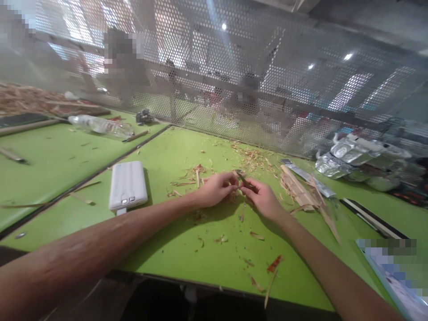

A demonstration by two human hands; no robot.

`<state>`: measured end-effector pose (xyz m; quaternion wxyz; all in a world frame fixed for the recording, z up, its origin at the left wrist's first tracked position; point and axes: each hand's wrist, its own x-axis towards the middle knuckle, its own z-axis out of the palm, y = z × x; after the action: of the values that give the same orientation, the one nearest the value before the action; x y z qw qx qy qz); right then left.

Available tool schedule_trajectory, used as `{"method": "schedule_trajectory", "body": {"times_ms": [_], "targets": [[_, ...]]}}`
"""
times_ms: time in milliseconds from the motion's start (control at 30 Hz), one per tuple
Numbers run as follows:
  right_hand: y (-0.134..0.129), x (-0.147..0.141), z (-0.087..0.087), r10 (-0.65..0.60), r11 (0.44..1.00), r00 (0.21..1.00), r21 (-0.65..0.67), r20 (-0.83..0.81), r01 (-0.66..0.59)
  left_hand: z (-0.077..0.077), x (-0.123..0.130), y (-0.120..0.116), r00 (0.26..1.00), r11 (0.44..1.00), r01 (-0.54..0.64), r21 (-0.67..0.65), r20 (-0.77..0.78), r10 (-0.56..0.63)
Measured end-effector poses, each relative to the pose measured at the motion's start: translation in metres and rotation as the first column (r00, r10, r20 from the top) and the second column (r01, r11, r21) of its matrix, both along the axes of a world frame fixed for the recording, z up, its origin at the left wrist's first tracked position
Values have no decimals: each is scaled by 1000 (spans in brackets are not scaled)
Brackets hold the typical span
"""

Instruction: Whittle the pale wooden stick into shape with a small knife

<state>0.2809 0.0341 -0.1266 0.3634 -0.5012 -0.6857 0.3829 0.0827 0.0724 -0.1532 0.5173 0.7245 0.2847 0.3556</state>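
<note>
a small dark blade [241,178] is pinched between the left hand [216,189] and right hand [264,198], both grips closed on it, above the shaving-strewn green worktop [187,249].

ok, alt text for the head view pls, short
Left hand and right hand meet over a green table, pinching a small dark tool among scattered wood shavings. A white power bank lies to the left, wood strips to the right, perforated metal screen behind.
</note>
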Motion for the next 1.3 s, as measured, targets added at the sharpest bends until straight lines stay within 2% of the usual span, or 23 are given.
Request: {"method": "schedule_trajectory", "body": {"times_ms": [167, 367, 567, 733, 933, 1133, 1300], "targets": [[-1, -3, -2, 0, 997, 999, 78, 52, -4, 2, 2, -3, 1000, 1000, 3, -8, -22, -3], [2, -2, -8, -34, 997, 999, 70, 11, 33, -2, 6, -3, 1000, 997, -7, -74, 23, 9], [5, -1, -6, -84, 994, 996, 66, 19, 83, -4, 6, 0, 995, 987, -92, -131, 18, 95], [3, -4, -2, -43, 995, 999, 89, 27, 40, 1, 4, -4, 998, 999, -44, -1, 34, 44], [2, -3, -5, -60, 990, 995, 130, 79, 49, 3, 3, -4, 992, 992, -105, 69, -58, 109], [2, -6, -9, -58, 983, 996, 180, 62, 47, -6, 4, 0, 1000, 999, 10, -46, -12, -10], [0, -8, -10, -50, 979, 995, 200, 81, 33, -13, 6, 1, 1000, 996, 20, -87, 19, -18]]}}
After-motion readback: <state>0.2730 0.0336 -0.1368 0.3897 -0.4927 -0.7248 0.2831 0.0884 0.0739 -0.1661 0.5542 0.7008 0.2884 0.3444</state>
